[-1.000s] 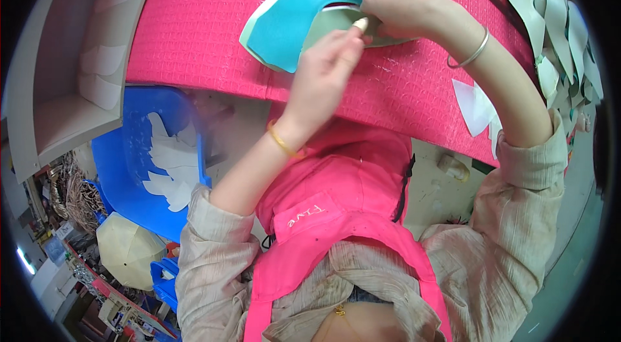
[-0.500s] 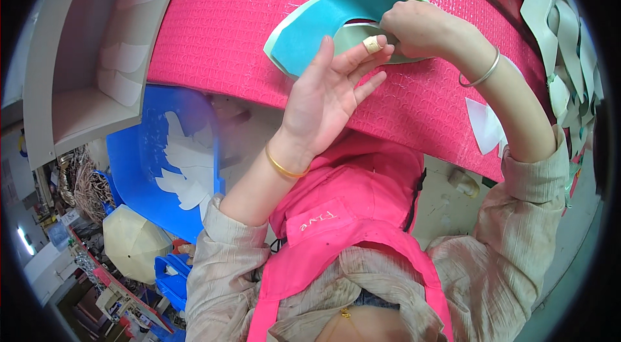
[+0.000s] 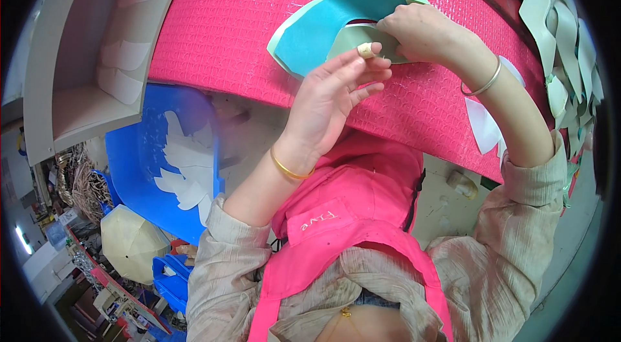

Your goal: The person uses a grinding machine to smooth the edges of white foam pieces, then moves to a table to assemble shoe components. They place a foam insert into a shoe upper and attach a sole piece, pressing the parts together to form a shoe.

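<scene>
A curved teal piece of sheet material with a pale green border lies on the pink textured table cover. A pale grey-green panel shows inside its curve. My right hand is closed over the right part of this piece, at the inner edge. Its fingertips are hidden, so what they grip cannot be made out. Just in front of the piece, my left hand is raised with its fingers stretched and partly bent. The thumb lies by the index finger, whose tip is wrapped in cream tape. Nothing shows in this hand.
Pale cut pieces are heaped along the right edge. A white scrap lies under my right forearm. At left stand a grey open box and, below it, a blue bin with white cut pieces.
My left thumb has come in from an upright spread to beside the index finger, and the hand has turned slightly. My right hand has shifted a little, still closed at the teal piece.
</scene>
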{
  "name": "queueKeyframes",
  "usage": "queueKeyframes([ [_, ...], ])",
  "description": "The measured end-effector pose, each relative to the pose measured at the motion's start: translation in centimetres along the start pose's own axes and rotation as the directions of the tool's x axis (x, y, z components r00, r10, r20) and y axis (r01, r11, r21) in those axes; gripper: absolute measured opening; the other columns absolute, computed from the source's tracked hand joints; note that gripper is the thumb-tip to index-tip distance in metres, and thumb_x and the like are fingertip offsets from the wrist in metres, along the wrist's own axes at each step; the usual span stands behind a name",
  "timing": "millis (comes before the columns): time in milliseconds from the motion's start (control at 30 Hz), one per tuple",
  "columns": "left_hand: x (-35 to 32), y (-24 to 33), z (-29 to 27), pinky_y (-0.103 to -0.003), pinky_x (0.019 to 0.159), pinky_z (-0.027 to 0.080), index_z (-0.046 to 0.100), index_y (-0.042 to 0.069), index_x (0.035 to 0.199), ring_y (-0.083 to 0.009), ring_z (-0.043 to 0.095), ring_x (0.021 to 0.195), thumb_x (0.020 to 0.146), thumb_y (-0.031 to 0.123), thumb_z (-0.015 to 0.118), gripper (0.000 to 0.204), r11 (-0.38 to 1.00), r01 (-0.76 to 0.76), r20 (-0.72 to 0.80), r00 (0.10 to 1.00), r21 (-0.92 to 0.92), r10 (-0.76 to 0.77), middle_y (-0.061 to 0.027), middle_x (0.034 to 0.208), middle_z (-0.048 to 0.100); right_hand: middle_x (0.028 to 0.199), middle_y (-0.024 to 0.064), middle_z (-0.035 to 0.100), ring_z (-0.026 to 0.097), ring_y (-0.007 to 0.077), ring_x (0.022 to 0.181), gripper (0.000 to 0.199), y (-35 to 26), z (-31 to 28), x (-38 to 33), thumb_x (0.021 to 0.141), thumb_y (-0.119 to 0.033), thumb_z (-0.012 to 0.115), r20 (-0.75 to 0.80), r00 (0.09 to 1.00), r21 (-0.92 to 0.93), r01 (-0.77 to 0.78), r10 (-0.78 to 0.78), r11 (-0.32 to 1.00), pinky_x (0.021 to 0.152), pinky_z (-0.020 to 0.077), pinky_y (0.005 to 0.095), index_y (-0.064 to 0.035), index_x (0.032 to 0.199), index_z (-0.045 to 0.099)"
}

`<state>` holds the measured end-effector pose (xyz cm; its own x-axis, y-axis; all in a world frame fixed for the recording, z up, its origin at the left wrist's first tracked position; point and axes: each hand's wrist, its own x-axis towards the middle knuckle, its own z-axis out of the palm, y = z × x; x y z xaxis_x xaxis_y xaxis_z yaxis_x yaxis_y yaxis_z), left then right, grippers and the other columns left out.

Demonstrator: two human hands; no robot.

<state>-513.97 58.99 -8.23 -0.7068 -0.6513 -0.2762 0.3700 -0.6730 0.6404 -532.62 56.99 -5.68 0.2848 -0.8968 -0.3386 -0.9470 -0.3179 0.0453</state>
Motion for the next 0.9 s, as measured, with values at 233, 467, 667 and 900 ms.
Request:
queueKeyframes([
  [233,-0.2,-0.3,0.1,-0.024,0.055,0.047,0.060,0.000,0.090,-0.0153,0.058,0.058,0.082,0.016,0.055,0.018,0.981,-0.031,-0.109,0.993,0.191,0.052,-0.0105,0.074,0.061,0.074,0.0135,0.062,0.061,0.0266,0.070,0.017,-0.1,-0.1,0.1,0.061,-0.006,0.063,0.031,1.000,0.011,0.000,0.000,1.000,0.063,0.0501,0.0332,-0.0047,0.078,0.062],
  [467,0.0,-1.4,0.8,-0.029,0.058,0.044,0.058,-0.003,0.085,-0.0221,0.055,0.065,0.077,0.012,0.058,0.017,0.066,-0.482,0.391,0.776,0.874,0.496,-0.0092,0.071,0.054,0.073,0.0140,0.062,0.061,0.0276,0.069,0.015,0.0,0.1,0.2,0.062,-0.006,0.061,0.030,0.999,0.019,0.012,-0.012,1.000,0.063,0.0499,0.0342,-0.0039,0.077,0.062],
  [667,2.2,-5.1,0.0,-0.036,0.079,0.040,0.052,-0.002,0.101,-0.0271,0.047,0.092,0.071,0.006,0.057,0.031,-0.387,-0.396,0.545,0.713,0.832,0.441,-0.0129,0.096,0.049,0.070,0.0164,0.060,0.059,0.0309,0.069,0.022,0.4,0.6,0.1,0.059,-0.005,0.061,0.007,0.999,0.029,0.031,-0.031,0.999,0.064,0.0479,0.0375,-0.0012,0.080,0.060],
  [900,1.5,-3.5,0.1,-0.032,0.081,0.041,0.050,-0.005,0.107,-0.0267,0.053,0.090,0.078,0.003,0.049,0.030,0.005,-0.443,0.389,0.791,0.896,0.472,-0.0140,0.098,0.055,0.070,0.0149,0.058,0.058,0.0314,0.069,0.025,-0.1,0.0,-0.6,0.062,-0.007,0.062,-0.094,0.995,0.119,0.043,-0.032,0.992,0.063,0.0460,0.0396,-0.0008,0.084,0.052],
])
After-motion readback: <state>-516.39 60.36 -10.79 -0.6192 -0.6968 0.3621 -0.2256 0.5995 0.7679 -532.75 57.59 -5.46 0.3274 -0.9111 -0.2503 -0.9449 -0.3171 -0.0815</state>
